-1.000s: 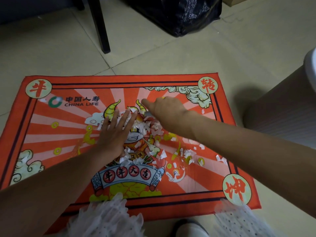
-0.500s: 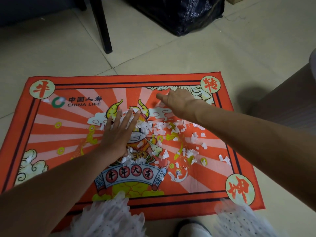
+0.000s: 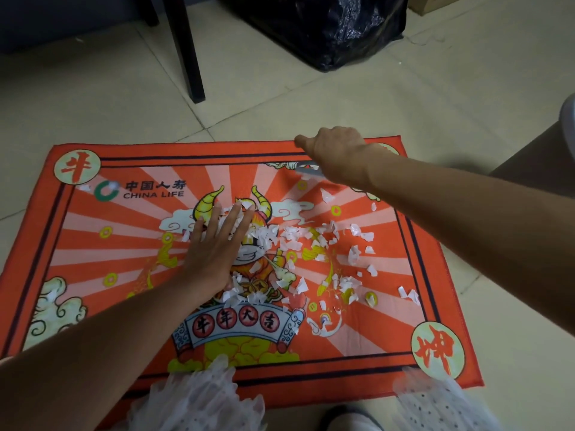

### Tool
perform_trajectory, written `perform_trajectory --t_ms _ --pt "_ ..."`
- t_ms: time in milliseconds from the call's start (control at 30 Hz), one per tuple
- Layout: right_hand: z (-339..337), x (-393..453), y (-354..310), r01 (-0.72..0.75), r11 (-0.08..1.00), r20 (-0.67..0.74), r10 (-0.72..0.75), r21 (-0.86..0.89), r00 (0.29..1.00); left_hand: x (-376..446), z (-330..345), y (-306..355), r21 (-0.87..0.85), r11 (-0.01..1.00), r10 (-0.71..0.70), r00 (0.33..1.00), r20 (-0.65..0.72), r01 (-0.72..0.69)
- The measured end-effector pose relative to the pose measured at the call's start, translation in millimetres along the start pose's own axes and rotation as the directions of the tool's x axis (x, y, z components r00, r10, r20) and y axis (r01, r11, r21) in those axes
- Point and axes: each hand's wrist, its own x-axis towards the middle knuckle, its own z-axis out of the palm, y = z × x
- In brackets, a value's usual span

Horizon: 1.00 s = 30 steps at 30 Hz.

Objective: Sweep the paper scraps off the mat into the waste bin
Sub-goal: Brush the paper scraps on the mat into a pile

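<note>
Left hand point(image 3: 214, 253) lies flat, fingers straight, damming the scraps point(image 3: 298, 244) mid-mat point(image 3: 77, 244); right hand point(image 3: 336, 154) grips a grey tool point(image 3: 306, 171) at the far edge, seemingly ready to rake them together.

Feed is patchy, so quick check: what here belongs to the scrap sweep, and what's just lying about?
Job:
- paper scraps
- mat
- left hand, flat on the scraps
- right hand, holding a grey tool
- likely waste bin, at right edge

Lying about:
- black bag
- dark furniture leg
</note>
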Motion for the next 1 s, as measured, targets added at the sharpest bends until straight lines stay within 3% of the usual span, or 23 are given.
perform_trajectory --t_ms 100,233,567,800,1000 --pt "9.9 -0.3 -2.7 0.004 1.0 0.029 -0.004 -0.015 1.0 0.9 0.3 0.3 0.005 1.0 0.005 1.0 -0.007 -0.005" --pt "25.6 0.3 -11.8 0.13 0.991 0.044 -0.13 -0.007 0.991 1.1 -0.7 1.9 0.024 0.999 0.028 0.999 -0.022 -0.027" --pt "20.7 5.8 -2.7 0.23 0.939 0.074 -0.256 0.255 0.964 1.1 0.3 2.6 0.028 0.999 0.033 0.999 -0.031 -0.032" --pt "10.4 12.8 8.9 0.054 0.982 -0.054 -0.044 0.181 0.998 3.0 -3.5 6.8 0.11 0.989 0.099 0.994 -0.038 -0.094" --pt "16.6 15.6 12.3 -0.059 0.992 -0.048 0.064 0.108 0.997 18.8 -7.7 6.7 0.145 0.971 0.197 0.979 -0.048 -0.189"
